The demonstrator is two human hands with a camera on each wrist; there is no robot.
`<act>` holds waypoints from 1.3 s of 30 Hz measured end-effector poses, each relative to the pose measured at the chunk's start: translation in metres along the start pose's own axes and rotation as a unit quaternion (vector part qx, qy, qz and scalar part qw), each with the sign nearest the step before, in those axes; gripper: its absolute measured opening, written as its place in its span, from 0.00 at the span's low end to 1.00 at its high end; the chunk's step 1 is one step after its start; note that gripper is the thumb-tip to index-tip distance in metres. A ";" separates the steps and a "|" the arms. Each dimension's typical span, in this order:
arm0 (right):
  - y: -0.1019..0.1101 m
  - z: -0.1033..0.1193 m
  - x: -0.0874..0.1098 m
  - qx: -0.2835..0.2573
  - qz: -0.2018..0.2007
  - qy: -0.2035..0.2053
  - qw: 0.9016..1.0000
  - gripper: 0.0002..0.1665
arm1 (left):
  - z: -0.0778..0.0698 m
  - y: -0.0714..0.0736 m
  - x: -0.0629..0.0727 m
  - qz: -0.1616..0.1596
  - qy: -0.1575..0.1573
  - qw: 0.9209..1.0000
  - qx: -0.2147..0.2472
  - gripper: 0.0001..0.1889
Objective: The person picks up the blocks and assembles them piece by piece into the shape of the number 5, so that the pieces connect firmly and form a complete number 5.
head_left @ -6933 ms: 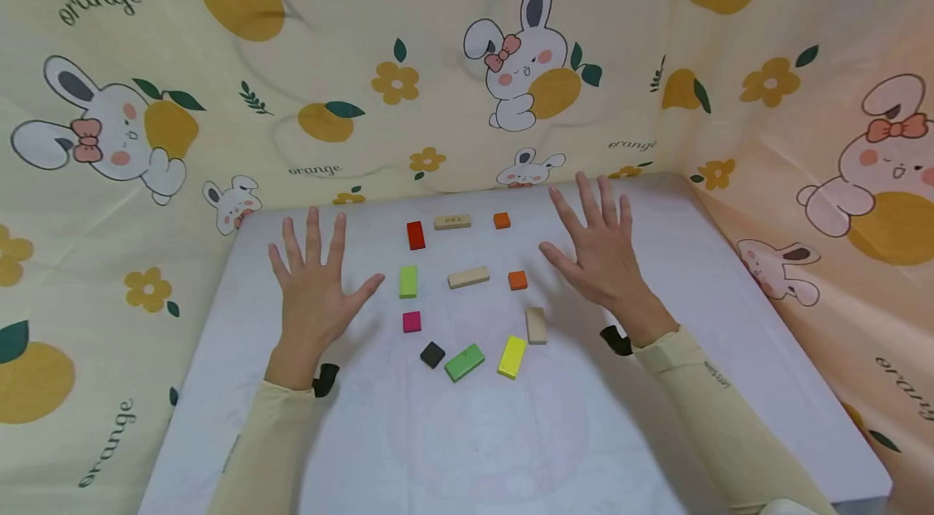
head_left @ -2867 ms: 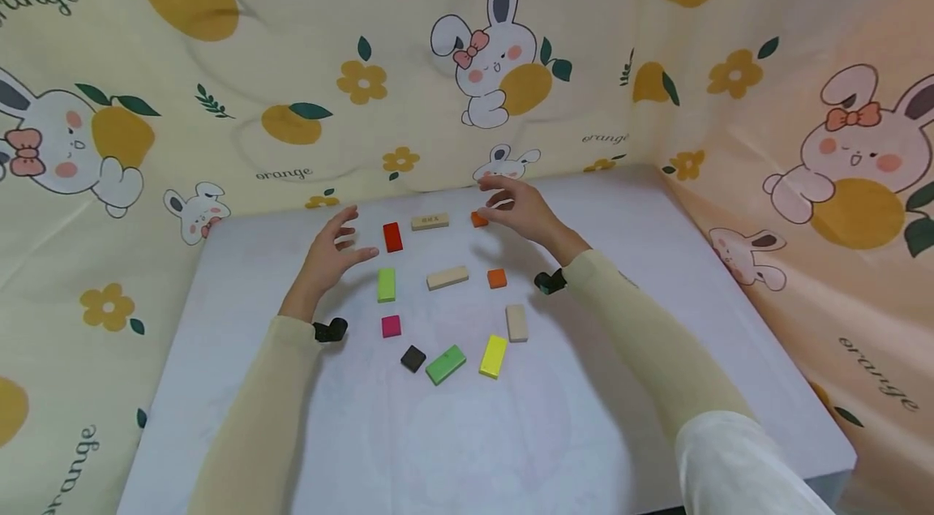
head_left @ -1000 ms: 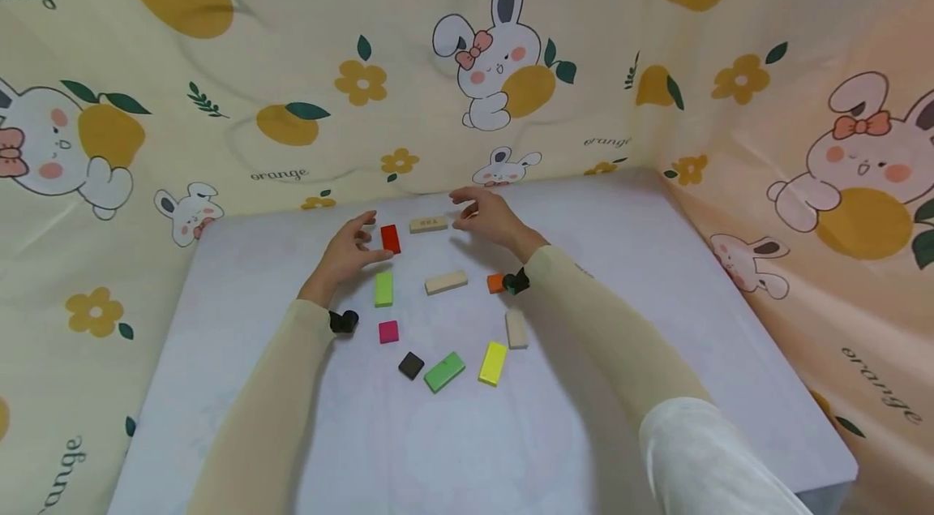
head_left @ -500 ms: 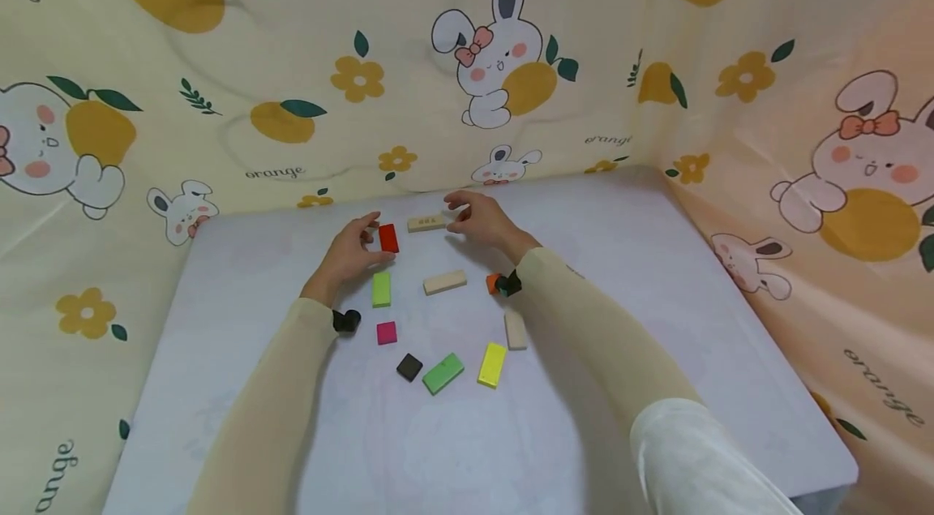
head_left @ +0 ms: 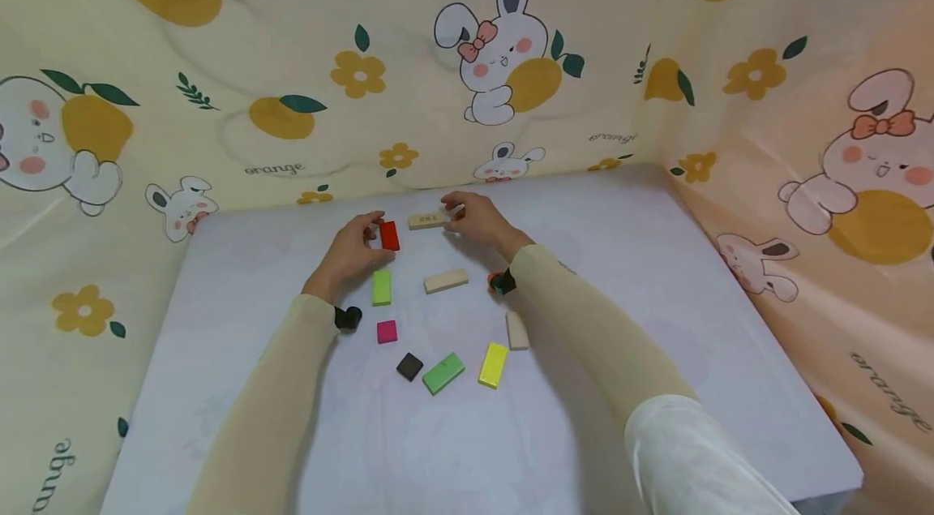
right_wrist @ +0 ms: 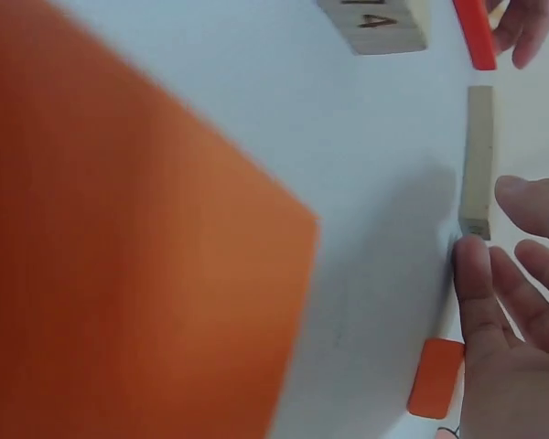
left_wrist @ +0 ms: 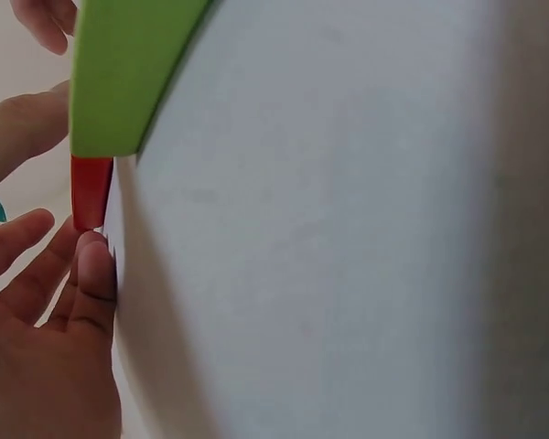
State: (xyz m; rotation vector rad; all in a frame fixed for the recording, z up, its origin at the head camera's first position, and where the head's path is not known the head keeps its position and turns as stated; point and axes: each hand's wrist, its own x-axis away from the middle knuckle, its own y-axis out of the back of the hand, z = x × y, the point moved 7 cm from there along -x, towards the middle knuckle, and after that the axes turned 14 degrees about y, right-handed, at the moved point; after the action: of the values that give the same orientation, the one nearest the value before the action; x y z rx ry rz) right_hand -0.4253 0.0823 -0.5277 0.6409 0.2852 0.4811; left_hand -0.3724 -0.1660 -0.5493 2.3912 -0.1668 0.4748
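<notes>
Near table's far edge (head_left: 584, 184) with left hand (head_left: 346, 254) at red block (head_left: 390, 236), right hand (head_left: 485, 221) at wooden block (head_left: 426, 221) — can't tell if pinching. Likely light, stiff — grip mid-sides.

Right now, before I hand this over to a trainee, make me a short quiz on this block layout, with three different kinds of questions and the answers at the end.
1. Multiple choice: which block is at the fingertips of the left grip? A, yellow block; B, red block; C, black block.
2. True or false: in the head view, the yellow block lies to the left of the black block.
3. Count: how many orange blocks show in the right wrist view?

Key: 1, B. 2, false. 3, two.
</notes>
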 end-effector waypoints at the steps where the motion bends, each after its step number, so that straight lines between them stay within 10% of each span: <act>1: 0.000 -0.001 0.000 0.003 0.001 -0.003 1.000 0.32 | 0.000 -0.001 0.000 0.002 -0.003 1.000 -0.002 0.45; 39: -0.008 -0.005 -0.017 0.095 0.044 -0.012 0.994 0.20 | -0.008 0.006 -0.012 0.020 -0.021 0.999 -0.019 0.34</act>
State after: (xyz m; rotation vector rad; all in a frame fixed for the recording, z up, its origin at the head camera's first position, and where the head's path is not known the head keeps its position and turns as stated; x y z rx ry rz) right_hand -0.4395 0.0706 -0.5351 0.8465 0.2831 0.5338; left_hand -0.3875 -0.1649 -0.5448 2.3656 -0.2407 0.4352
